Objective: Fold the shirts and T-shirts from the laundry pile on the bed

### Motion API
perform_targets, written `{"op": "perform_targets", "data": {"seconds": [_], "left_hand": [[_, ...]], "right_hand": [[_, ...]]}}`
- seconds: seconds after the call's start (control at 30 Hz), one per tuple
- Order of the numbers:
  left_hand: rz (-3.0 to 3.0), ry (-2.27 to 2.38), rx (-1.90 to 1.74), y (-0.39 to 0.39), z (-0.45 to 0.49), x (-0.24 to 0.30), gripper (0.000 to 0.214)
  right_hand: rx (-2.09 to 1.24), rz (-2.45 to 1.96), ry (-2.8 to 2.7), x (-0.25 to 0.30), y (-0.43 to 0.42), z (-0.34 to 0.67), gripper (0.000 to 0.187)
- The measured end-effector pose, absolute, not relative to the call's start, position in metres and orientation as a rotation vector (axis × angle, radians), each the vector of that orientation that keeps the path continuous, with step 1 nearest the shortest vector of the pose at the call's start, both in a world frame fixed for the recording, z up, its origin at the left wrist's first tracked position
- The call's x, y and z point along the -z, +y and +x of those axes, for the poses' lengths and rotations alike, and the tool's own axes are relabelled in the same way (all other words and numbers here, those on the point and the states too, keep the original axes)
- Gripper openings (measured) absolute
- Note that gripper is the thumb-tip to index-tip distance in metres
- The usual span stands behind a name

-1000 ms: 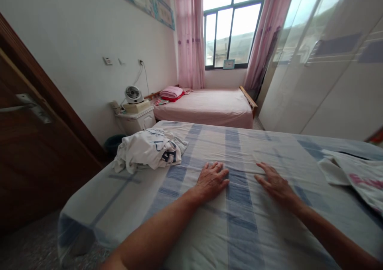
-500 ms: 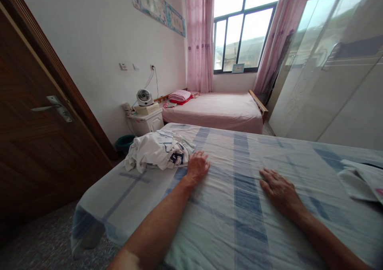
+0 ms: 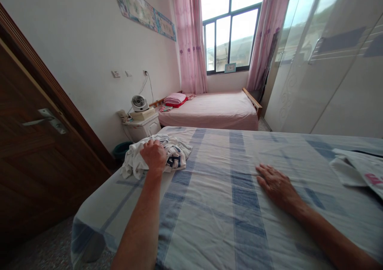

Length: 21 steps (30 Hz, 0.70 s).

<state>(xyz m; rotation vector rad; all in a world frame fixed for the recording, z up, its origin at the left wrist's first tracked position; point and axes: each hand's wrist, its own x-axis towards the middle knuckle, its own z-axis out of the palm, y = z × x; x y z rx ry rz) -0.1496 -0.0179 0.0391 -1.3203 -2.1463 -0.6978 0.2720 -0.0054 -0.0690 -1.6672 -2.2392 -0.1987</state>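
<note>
A crumpled white shirt (image 3: 134,157) with dark lettering and stripes lies in a heap near the far left corner of the bed. My left hand (image 3: 153,155) is on top of it, fingers curled into the cloth, their tips partly hidden. My right hand (image 3: 275,184) rests flat on the blue-and-white checked sheet (image 3: 206,198), fingers stretched out and holding nothing. Light wrinkles run across the sheet around it. Farther right lies a folded white garment (image 3: 350,167) with pink lettering, apart from my right hand.
Beyond this bed stands a second bed (image 3: 215,110) with pink bedding. A small fan (image 3: 139,103) sits on a white nightstand (image 3: 143,129), beside a dark green bin (image 3: 120,150). At left is a wooden door (image 3: 44,154); a glossy wardrobe (image 3: 326,86) stands at right.
My left hand has moved left from the sheet beside the shirt onto the shirt, and its fingers have curled. My right hand stays flat on the sheet. The view has shifted slightly.
</note>
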Motion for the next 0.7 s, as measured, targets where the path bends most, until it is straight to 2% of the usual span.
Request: {"op": "perform_targets", "data": {"seconds": [0.1, 0.2, 0.27, 0.33, 0.43, 0.53, 0.6, 0.7], "left_hand": [[-1.305, -2.091, 0.947, -0.015, -0.146, -0.048, 0.016], [-1.402, -1.847, 1.403, -0.018, -0.125, -0.063, 0.013], [-1.619, -1.578, 1.664, -0.026, -0.095, -0.068, 0.013], [-1.969, -1.304, 1.756, -0.039, -0.056, -0.067, 0.012], [-2.660, -0.909, 1.446, -0.064, 0.002, -0.054, 0.012], [-2.950, -0.640, 0.989, -0.078, 0.033, -0.036, 0.017], [-2.880, -0.748, 0.874, -0.077, 0.035, -0.027, 0.020], [-2.583, -1.223, 0.826, -0.061, 0.019, -0.020, 0.022]], "right_hand": [[0.192, -1.649, -2.224, 0.069, -0.006, 0.272, 0.048], [0.192, -1.637, -2.204, 0.069, -0.007, 0.271, 0.046], [0.192, -1.635, -2.201, 0.069, -0.007, 0.270, 0.045], [0.191, -1.637, -2.204, 0.067, -0.007, 0.269, 0.045], [0.168, -1.658, -2.221, 0.064, -0.009, 0.271, 0.046], [0.078, -1.634, -2.268, 0.062, -0.011, 0.275, 0.049], [0.019, -1.601, -2.267, 0.061, -0.013, 0.279, 0.051], [-0.011, -1.534, -2.229, 0.059, -0.014, 0.281, 0.050]]}}
